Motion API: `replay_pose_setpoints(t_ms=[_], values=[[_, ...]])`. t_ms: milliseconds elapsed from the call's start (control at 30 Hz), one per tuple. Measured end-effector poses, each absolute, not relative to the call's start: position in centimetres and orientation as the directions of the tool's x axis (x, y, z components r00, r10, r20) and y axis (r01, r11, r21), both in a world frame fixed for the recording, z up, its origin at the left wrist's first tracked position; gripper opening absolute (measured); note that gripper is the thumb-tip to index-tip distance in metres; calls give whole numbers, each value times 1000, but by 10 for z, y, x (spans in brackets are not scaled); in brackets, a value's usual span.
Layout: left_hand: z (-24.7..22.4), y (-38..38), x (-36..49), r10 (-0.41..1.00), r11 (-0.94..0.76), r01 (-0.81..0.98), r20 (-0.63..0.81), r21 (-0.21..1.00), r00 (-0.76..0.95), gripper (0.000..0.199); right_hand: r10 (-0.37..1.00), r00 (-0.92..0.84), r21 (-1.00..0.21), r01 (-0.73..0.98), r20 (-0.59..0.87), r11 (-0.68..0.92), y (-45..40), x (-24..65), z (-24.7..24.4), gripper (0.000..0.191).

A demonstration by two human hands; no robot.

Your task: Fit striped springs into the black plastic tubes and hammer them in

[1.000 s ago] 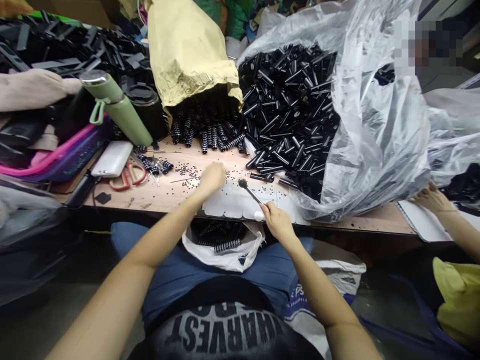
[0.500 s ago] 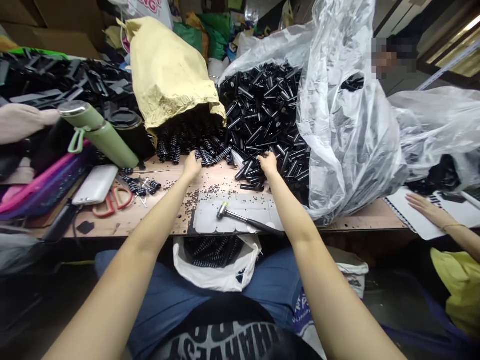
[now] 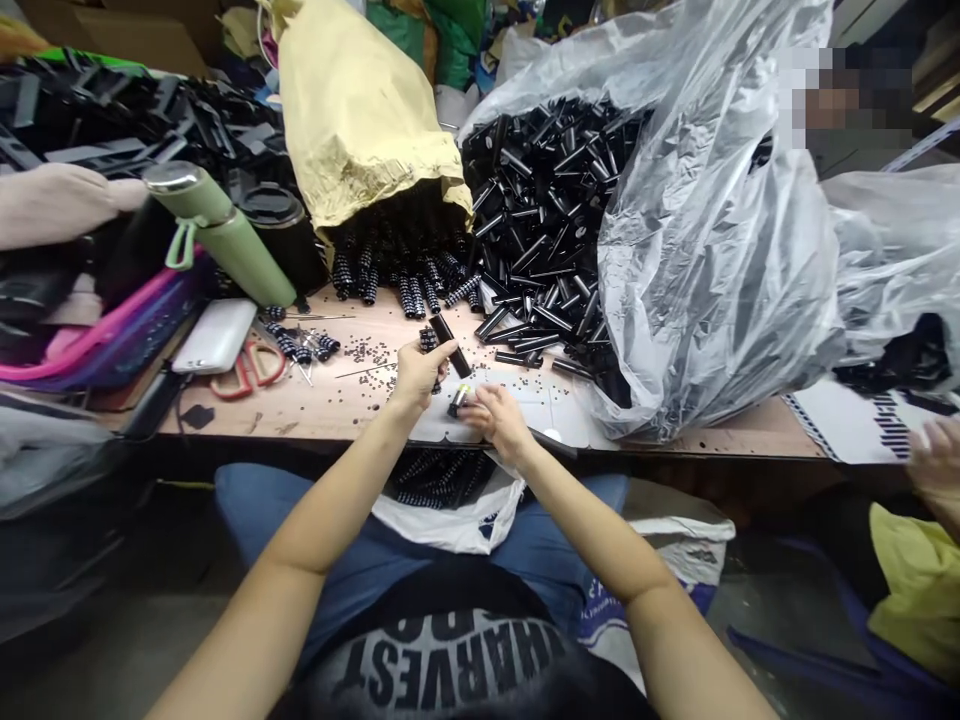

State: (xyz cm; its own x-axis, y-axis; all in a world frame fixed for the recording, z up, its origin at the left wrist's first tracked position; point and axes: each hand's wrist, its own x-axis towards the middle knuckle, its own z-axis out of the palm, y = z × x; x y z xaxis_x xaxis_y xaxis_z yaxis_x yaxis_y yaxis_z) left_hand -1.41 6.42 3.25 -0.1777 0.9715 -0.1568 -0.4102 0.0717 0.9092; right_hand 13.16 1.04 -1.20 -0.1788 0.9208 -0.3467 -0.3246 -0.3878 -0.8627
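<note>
My left hand (image 3: 418, 375) is closed around a smooth black tube (image 3: 450, 345) and a black ribbed roll with pale dots (image 3: 428, 340), held side by side above the bench. Just to the right, my right hand (image 3: 496, 418) has its fingers about the shaft of a small hammer (image 3: 459, 400). The hammer's head, with a yellow end, shows past the fingertips; most of its handle is hidden under the hand, and the fingers are slightly blurred. Beneath both hands lies a pale flat plate (image 3: 559, 410).
Behind my hands, a yellow sack (image 3: 367, 110) spills dotted rolls beside a heap of black tubes (image 3: 540, 220) in a clear plastic bag (image 3: 720, 260). At left are a green flask (image 3: 225, 240), red scissors (image 3: 251, 370) and a white phone (image 3: 215, 335). Another person's hand (image 3: 937, 460) is far right.
Both hands have drawn back from the piles toward me and closer together. The left now holds a tube and a dotted roll; the right has come to the hammer. The view has shifted slightly.
</note>
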Motion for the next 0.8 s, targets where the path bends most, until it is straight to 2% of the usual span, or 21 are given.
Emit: replay_pose_setpoints(t_ms=[67,100,167,233,267,333,367,433,533,600,667,800], values=[[30,57,-26,975,134,-341,-185,931,-122,34,915,-243,-927,-116,-322,-357,0,150,-27,43],[29,53,-31,976,158,-307,-195,939,-93,34,931,-248,-961,-7,-268,-278,-1,160,-30,44],[28,42,-35,976,189,-240,-208,952,-56,34,978,-197,-976,218,-71,-26,6,175,-27,48],[28,31,-31,974,209,-165,-219,964,-48,35,960,-221,-862,438,171,254,15,178,-11,64],[28,26,-28,974,215,-127,-221,968,-41,35,919,-296,-769,513,260,382,18,176,-1,78],[27,18,-20,980,197,-70,-199,978,-10,34,814,-480,-589,571,326,572,20,166,19,101],[26,15,-16,984,178,-60,-178,982,13,34,780,-538,-528,582,321,619,19,161,26,105],[24,12,-12,988,145,-104,-139,984,61,36,764,-565,-473,605,312,640,17,153,33,104],[17,12,-11,989,123,-225,-100,966,110,40,794,-522,-481,634,313,606,17,152,28,105],[9,17,-11,987,110,-214,-81,971,139,39,814,-506,-477,662,285,578,19,154,20,99],[-1,24,-9,989,121,-140,-107,983,101,37,825,-513,-458,689,237,561,21,154,11,84],[-22,35,-14,975,188,-55,-193,981,-110,34,834,-532,-411,734,149,541,24,152,-8,50]])
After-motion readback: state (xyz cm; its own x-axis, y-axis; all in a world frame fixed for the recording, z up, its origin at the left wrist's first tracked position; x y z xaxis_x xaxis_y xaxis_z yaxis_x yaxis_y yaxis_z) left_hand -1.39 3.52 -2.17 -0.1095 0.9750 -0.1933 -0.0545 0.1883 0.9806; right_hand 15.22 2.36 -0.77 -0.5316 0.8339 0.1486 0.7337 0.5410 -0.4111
